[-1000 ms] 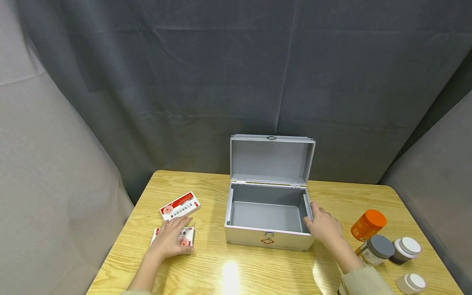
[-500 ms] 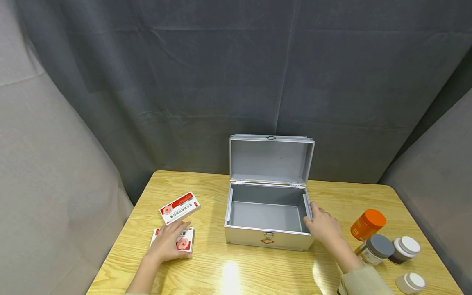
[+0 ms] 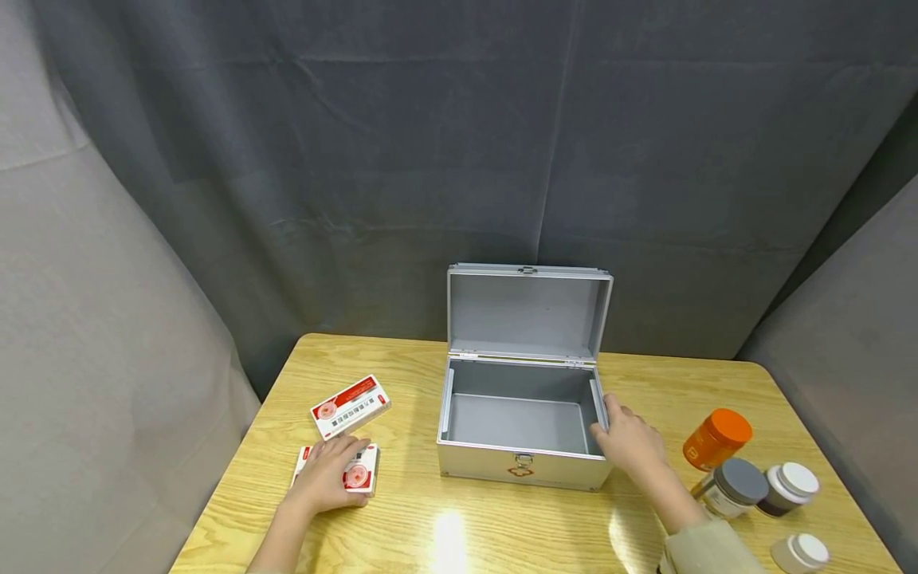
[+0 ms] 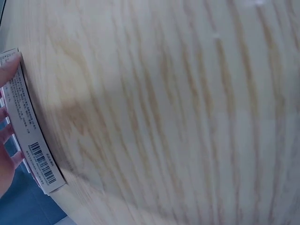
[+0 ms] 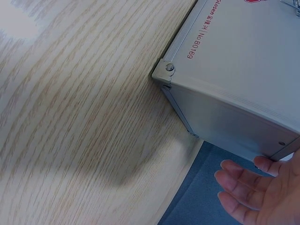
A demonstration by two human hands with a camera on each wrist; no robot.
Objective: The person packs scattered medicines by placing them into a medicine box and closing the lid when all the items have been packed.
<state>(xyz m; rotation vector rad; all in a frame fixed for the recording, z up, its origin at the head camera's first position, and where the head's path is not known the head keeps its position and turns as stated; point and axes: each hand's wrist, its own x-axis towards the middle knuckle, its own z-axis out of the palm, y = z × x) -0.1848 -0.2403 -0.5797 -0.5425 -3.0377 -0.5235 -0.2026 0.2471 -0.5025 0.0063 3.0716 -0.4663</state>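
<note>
Both half-curled: our left hand (image 3: 323,476) pinches a carton (image 3: 358,476), best kept level, left of the case (image 3: 476,461), whose rim (image 3: 601,405) our right hand (image 3: 631,441) holds.

Dk grey curtain (image 3: 358,159) hangs behind lt wood-grain table (image 3: 402,526) w/ rounded far corners; paler grey cloth (image 3: 93,319) L, grey drape (image 3: 853,319) R; bright glare (image 3: 449,538) nr front.
</note>
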